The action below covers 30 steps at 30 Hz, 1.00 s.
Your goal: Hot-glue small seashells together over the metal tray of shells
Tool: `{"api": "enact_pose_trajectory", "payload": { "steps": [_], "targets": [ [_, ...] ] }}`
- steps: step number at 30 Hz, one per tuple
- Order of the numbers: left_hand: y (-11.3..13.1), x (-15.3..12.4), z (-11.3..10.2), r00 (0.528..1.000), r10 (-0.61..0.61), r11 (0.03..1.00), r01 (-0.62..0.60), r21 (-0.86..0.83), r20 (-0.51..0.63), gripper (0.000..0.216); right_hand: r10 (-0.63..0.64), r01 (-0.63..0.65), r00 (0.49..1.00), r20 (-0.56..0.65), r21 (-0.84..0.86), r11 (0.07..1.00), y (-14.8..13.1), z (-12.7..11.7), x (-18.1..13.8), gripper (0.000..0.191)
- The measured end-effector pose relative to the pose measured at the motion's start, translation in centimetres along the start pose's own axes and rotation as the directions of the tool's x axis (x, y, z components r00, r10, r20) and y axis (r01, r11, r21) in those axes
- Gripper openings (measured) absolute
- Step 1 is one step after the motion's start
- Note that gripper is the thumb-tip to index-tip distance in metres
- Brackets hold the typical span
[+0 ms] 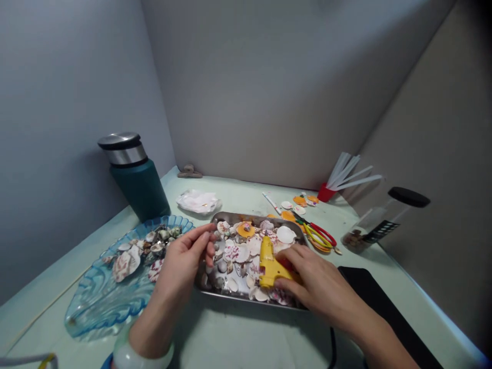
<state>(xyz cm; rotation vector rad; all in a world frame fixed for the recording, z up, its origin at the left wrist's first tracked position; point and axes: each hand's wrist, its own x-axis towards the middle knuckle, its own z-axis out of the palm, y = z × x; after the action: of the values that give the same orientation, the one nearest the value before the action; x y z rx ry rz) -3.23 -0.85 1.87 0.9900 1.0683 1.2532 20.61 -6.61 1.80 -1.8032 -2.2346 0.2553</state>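
Observation:
My right hand (315,277) is wrapped round a yellow hot glue gun (268,264), held over the tray with its nozzle toward the far side. My left hand (192,251) is closed at the tray's left edge, thumb and forefinger together; anything between them is too small or hidden to make out. The metal tray (246,296) holds many seashells, among them a white scallop shell (286,234) and a purple-speckled shell (231,250). An orange shell (245,229) with a small piece on top lies near the tray's far side.
At left, a blue glass dish (96,302) holds shells, with a teal bottle (140,184) behind it. Scissors (321,237), a marker (271,203), a red cup (326,192) of glue sticks and a clear jar (374,225) stand or lie right. A black slab (376,302) lies by my right arm.

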Motion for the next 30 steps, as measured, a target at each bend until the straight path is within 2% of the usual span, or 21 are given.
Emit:
{"api": "enact_pose_trajectory", "payload": {
  "steps": [3, 5, 6, 7, 9, 11, 13, 15, 17, 20, 23, 26, 30],
  "targets": [
    [0.2, 0.2, -0.3, 0.999, 0.031, 0.996, -0.029, 0.089, -0.027, 0.028, 0.002, -0.002, 1.000, 0.007, -0.047, 0.999, 0.4, 0.3, -0.2, 0.027],
    [0.1, 0.2, -0.5, 0.994, 0.100, 0.966, -0.084, 0.244, -0.054, 0.024, 0.014, -0.013, 1.000, 0.004, -0.095, 0.995, 0.4, 0.5, -0.2, 0.030],
    [0.0, 0.2, -0.7, 0.983, 0.174, 0.922, -0.139, 0.362, -0.065, 0.021, 0.020, -0.019, 1.000, 0.010, -0.120, 0.993, 0.4, 0.5, -0.2, 0.029],
    [-0.1, 0.2, -0.8, 0.962, 0.267, 0.842, -0.204, 0.499, -0.057, 0.017, 0.027, -0.024, 0.999, 0.024, -0.145, 0.989, 0.3, 0.6, -0.2, 0.028],
    [-0.3, 0.2, -1.1, 0.898, 0.438, 0.578, -0.309, 0.755, 0.032, 0.014, 0.041, -0.030, 0.998, 0.056, -0.187, 0.982, 0.1, 0.5, -0.2, 0.025],
    [-0.4, 0.2, -1.4, 0.858, 0.487, 0.301, -0.342, 0.890, 0.164, 0.020, 0.059, -0.048, 0.997, 0.057, -0.185, 0.982, 0.0, 0.5, -0.1, 0.025],
    [-0.5, 0.3, -1.4, 0.861, 0.437, 0.133, -0.347, 0.928, 0.259, 0.024, 0.061, -0.061, 0.998, -0.010, -0.087, 0.994, 0.1, 0.3, -0.1, 0.027],
    [-0.6, 0.4, -1.2, 0.858, 0.376, 0.051, -0.395, 0.917, 0.349, 0.025, 0.076, -0.064, 0.990, -0.115, 0.105, 0.992, 0.2, 0.2, 0.1, 0.029],
    [-0.8, 0.6, -0.8, 0.834, 0.321, 0.022, -0.481, 0.876, 0.450, 0.025, 0.111, -0.041, 0.973, -0.201, 0.322, 0.946, 0.2, 0.4, 0.3, 0.031],
    [-1.0, 0.9, -0.2, 0.795, 0.253, 0.033, -0.577, 0.816, 0.551, 0.027, 0.168, 0.009, 0.952, -0.257, 0.572, 0.820, 0.0, 1.0, 0.6, 0.033],
    [-0.9, 0.8, 0.3, 0.790, 0.188, -0.012, -0.592, 0.806, 0.584, 0.027, 0.257, 0.008, 0.939, -0.227, 0.764, 0.646, -0.5, 1.8, 1.0, 0.035],
    [-0.8, 0.4, 0.9, 0.790, 0.109, -0.123, -0.591, 0.797, 0.603, 0.021, 0.337, -0.041, 0.931, -0.142, 0.875, 0.482, -0.9, 2.3, 1.2, 0.037],
    [-1.2, 0.1, 1.7, 0.795, 0.085, -0.195, -0.577, 0.793, 0.600, 0.014, 0.357, -0.032, 0.925, -0.132, 0.908, 0.418, -0.9, 2.5, 1.3, 0.039]
  ]
}}
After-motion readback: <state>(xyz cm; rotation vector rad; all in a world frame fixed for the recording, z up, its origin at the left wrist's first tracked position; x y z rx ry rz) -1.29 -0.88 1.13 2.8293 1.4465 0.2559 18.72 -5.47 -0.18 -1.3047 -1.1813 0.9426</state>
